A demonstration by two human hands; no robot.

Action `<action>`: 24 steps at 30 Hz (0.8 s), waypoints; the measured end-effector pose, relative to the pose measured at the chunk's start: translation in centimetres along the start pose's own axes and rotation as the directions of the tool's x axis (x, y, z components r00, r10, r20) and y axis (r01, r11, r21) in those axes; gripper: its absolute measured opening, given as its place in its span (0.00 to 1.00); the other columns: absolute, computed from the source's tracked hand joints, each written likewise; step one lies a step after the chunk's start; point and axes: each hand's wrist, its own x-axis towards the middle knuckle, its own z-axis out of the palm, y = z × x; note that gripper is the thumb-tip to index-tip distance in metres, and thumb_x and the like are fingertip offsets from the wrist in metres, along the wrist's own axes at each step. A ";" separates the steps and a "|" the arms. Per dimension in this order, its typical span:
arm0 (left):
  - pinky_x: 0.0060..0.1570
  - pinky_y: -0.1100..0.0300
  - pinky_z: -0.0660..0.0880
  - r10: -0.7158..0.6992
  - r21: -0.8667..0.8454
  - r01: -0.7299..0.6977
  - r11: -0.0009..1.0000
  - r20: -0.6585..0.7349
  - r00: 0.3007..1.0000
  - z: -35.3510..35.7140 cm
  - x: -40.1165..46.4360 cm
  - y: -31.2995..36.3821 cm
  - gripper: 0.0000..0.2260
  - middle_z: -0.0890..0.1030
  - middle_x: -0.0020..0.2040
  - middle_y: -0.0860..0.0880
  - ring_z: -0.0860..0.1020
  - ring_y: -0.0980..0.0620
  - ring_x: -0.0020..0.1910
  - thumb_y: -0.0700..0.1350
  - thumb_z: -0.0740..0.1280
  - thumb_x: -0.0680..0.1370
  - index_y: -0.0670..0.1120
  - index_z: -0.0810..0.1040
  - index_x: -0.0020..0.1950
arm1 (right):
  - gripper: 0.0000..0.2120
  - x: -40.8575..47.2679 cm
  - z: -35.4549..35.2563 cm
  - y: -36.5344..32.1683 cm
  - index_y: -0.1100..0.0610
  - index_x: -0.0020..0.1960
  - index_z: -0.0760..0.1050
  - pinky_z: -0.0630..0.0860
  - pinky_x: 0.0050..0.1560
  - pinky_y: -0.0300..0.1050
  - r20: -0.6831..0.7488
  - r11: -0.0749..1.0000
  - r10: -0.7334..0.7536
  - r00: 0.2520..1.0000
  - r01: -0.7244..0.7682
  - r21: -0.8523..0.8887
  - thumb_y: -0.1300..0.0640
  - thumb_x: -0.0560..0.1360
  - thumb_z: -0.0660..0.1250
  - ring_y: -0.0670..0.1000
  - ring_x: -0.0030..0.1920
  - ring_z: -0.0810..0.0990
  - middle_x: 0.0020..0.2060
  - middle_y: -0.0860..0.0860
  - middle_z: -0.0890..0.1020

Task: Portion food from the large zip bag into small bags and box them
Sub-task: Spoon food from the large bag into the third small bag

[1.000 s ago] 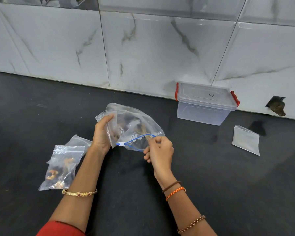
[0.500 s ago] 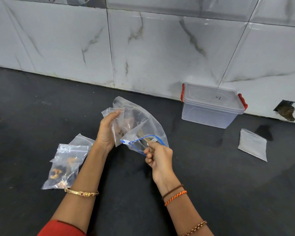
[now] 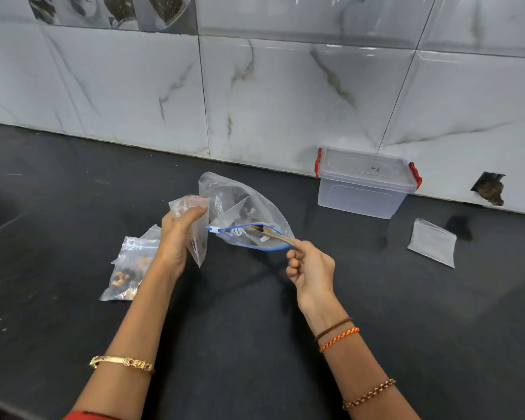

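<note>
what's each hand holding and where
Left hand grips a small bag by its upper part; right hand pinches a spoon by its handle end.

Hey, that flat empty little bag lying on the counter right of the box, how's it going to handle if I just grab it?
The empty small bag is thin clear film lying flat on the counter, so it will probably flop and crumple. It looks empty, so likely very light. Lying flush, it may slide rather than lift; pinching an edge seems safer.

Right hand point(image 3: 311, 269) lifts, perhaps, spoon point(image 3: 273, 234) from zip bag point(image 3: 246, 213).
</note>
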 end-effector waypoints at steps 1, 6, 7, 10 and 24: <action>0.49 0.59 0.75 0.014 0.014 -0.014 1.000 -0.026 1.000 -0.1 -0.9 0.1 0.33 0.80 0.54 0.45 0.79 0.49 0.52 0.53 0.72 0.58 0.42 0.74 0.60 | 0.09 -0.2 -0.5 -0.1 0.61 0.35 0.73 0.62 0.18 0.32 -0.013 1.000 0.000 1.000 0.000 0.012 0.66 0.73 0.63 0.42 0.17 0.65 0.22 0.51 0.72; 0.44 0.68 0.73 0.193 0.099 -0.189 0.977 -0.030 0.981 0.1 -4.9 0.8 0.15 0.79 0.44 0.53 0.78 0.59 0.44 0.50 0.71 0.60 0.53 0.76 0.46 | 0.11 -0.6 -2.2 -0.6 0.61 0.33 0.71 0.62 0.18 0.30 -0.031 0.994 0.010 0.999 -0.006 0.109 0.68 0.73 0.61 0.41 0.16 0.66 0.17 0.49 0.72; 0.44 0.70 0.73 0.229 0.125 -0.226 0.966 -0.015 0.973 0.2 -5.4 0.9 0.15 0.79 0.45 0.53 0.78 0.60 0.44 0.50 0.71 0.61 0.53 0.76 0.46 | 0.11 -0.7 -2.5 -0.8 0.61 0.33 0.71 0.62 0.18 0.30 -0.031 0.993 0.008 0.999 -0.005 0.114 0.68 0.73 0.61 0.41 0.16 0.66 0.16 0.49 0.72; 0.43 0.72 0.72 0.281 0.199 -0.279 0.939 0.018 0.959 0.4 -6.8 0.7 0.10 0.79 0.46 0.55 0.77 0.63 0.43 0.47 0.69 0.65 0.52 0.75 0.46 | 0.11 -1.1 -3.3 -1.3 0.60 0.33 0.71 0.62 0.18 0.30 -0.031 0.995 -0.001 1.000 0.004 0.103 0.68 0.73 0.61 0.41 0.16 0.66 0.16 0.48 0.71; 0.45 0.75 0.70 0.233 0.473 -0.347 0.810 0.284 0.930 3.7 -9.7 -2.0 0.16 0.78 0.45 0.57 0.75 0.66 0.41 0.44 0.67 0.65 0.54 0.73 0.51 | 0.09 -4.2 -5.1 -5.1 0.62 0.36 0.76 0.61 0.19 0.32 0.152 0.984 -0.180 0.972 0.181 0.007 0.66 0.74 0.63 0.41 0.19 0.64 0.21 0.47 0.71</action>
